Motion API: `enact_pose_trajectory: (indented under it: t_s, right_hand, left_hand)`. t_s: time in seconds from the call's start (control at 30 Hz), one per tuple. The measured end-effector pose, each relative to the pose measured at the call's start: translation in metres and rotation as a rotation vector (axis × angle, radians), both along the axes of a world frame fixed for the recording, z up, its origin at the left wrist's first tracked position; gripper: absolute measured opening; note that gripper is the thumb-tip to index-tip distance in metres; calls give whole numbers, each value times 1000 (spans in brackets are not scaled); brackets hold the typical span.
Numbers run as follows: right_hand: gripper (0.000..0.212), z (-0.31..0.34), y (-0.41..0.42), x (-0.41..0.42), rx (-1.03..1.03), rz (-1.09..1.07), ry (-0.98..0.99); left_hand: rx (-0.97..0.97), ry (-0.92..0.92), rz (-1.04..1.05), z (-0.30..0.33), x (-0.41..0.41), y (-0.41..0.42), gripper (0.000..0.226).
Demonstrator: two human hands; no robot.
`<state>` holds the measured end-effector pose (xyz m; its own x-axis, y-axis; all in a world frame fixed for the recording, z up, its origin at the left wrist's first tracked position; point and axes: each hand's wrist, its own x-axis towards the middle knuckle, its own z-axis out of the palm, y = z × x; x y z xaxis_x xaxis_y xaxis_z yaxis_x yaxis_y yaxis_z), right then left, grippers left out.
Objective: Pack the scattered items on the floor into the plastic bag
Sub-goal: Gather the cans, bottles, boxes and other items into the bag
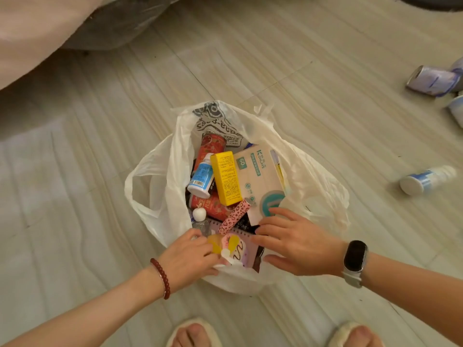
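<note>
With our left hand (191,256) pinching the near rim and right hand (293,242) spread flat over the contents, we judge the full, flimsy plastic bag (165,176) on the floor best lifted by its handles.

The plastic bag (160,196) is white with grey print on its far wall. Inside it: a yellow box (226,177), a beige tissue pack (260,174) with teal markings beside that, a white bottle (201,177) with a blue label, red cans (210,146), and a pink leopard-spotted tube (234,216). Right of the bag, a white-and-blue bottle (426,180) lies on the pale wood-grain floor (325,71).
</note>
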<state>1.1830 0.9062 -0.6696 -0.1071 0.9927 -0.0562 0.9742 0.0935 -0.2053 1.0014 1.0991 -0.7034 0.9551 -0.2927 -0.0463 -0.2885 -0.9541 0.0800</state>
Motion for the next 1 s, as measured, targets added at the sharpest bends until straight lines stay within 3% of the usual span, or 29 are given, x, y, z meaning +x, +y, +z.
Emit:
enact_pose_trajectory:
  t_s: [0.2,0.3,0.43,0.53,0.6,0.67,0.73,0.8,0.9,1.0]
  right_hand:
    - [56,-8,-27,32,-85,107,-196]
    - [40,-6,-27,32,-11,103,-194]
    - [34,21,-5,37,244,-75,-14]
    - [9,51,22,45,469,-187,-56]
    - [15,61,32,56,564,-265,-108]
    - [37,59,32,69,529,-325,-144]
    - [65,46,22,76,432,-303,-203]
    - [77,27,8,77,362,-218,-241]
    - [62,1,-13,71,347,-46,-278]
    - [52,-17,-32,63,294,36,-278]
  left_hand:
    - [-81,-234,187,10,3,10,28]
    - [-102,-283,281,23,4,19,40]
    - [-252,-399,426,51,17,40,37]
    - [-389,-541,542,77,30,58,37]
    - [-355,-651,509,89,39,62,33]
    - [-247,-707,393,92,45,60,24]
    - [-135,-680,314,88,45,58,14]
    - [-55,-621,260,80,40,53,27]
    - [-78,-520,98,64,24,29,27]
    - [-68,-268,-81,45,8,5,25]
